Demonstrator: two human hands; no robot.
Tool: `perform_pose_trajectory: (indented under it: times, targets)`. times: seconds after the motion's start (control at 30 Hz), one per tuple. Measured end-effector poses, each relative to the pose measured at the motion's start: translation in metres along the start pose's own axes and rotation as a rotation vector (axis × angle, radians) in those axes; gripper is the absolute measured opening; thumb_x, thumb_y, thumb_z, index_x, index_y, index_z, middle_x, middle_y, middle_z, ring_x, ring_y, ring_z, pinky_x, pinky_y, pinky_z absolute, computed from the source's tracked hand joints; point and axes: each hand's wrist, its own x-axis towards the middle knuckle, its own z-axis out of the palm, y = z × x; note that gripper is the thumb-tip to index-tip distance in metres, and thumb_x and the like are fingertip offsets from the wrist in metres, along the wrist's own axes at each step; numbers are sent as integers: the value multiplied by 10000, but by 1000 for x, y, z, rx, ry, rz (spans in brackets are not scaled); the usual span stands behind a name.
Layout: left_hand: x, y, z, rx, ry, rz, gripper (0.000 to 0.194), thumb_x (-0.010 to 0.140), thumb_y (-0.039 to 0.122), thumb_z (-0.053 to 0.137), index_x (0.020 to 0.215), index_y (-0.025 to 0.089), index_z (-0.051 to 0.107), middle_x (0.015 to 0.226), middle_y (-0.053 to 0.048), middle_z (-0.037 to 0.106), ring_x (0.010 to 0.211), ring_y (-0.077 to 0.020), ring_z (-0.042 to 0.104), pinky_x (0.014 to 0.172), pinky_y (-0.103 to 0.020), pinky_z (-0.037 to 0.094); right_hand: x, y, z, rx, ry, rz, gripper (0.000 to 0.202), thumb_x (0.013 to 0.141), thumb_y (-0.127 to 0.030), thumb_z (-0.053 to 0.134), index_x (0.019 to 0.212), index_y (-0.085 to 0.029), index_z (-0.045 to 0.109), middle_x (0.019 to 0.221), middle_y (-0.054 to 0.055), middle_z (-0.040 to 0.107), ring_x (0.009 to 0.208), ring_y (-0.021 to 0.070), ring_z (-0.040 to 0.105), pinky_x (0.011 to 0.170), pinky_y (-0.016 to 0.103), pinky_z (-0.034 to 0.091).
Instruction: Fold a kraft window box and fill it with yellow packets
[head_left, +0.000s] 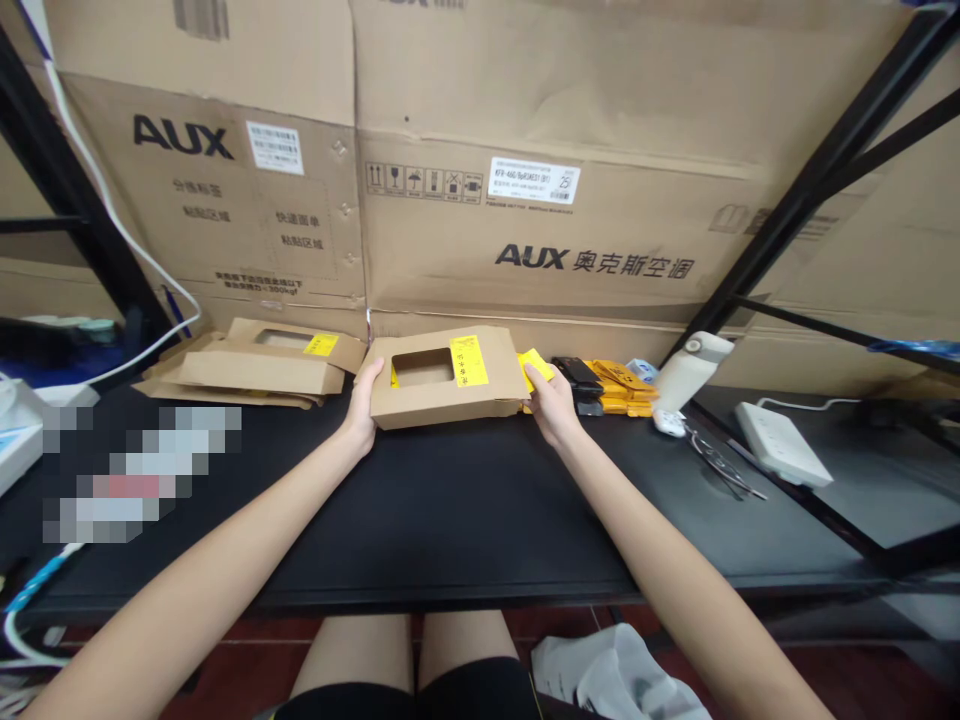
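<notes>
A flat brown cardboard box with a rectangular cut-out window and a yellow label lies at the back of the black table. My left hand grips its left edge. My right hand holds its right edge, fingers against the side. Just behind my right hand lies a yellow slip.
A stack of similar windowed boxes lies to the left. Right of the box are a black item, yellow packets, a white device, scissors and a white power strip. Large AUX cartons form the back wall.
</notes>
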Motion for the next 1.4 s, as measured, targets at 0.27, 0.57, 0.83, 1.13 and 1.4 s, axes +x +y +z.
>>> perform_pose_trajectory:
  times: [0.27,0.57,0.83,1.13,1.4]
  targets:
    - [-12,5,11,99,-36,-61,350,805,350,642,1101,168,675,1088,-75,721,916,-218,696,773,-291,568,-3,0,4,-26,89,-100,441,596,-468,746,865,-199,522,894,8,676,803,151,647,627,241,533]
    - [-7,5,5,43,1,-32,360,804,381,632,1094,173,677,1021,-51,734,846,-195,699,715,-265,565,-1,3,3,56,19,-35,474,575,-419,778,925,-202,543,928,-2,688,792,138,661,583,214,521]
    - [-2,2,2,12,1,-22,414,807,388,621,1138,141,647,1020,-56,729,840,-184,690,757,-273,552,-3,-3,1,96,-86,114,491,542,-372,817,952,-210,601,868,-11,698,623,98,625,446,175,476]
    - [-5,3,2,41,-27,-36,477,801,398,633,1215,160,623,1085,-62,721,876,-197,692,763,-281,558,-2,4,1,143,-66,73,379,577,-293,796,907,-218,624,957,4,708,877,162,682,666,234,570]
    - [-7,4,5,74,-45,-47,478,809,413,620,1211,153,629,1060,-65,725,895,-205,684,764,-284,557,-5,-2,5,189,-90,110,386,544,-246,791,892,-207,629,991,15,711,1004,193,661,806,280,563]
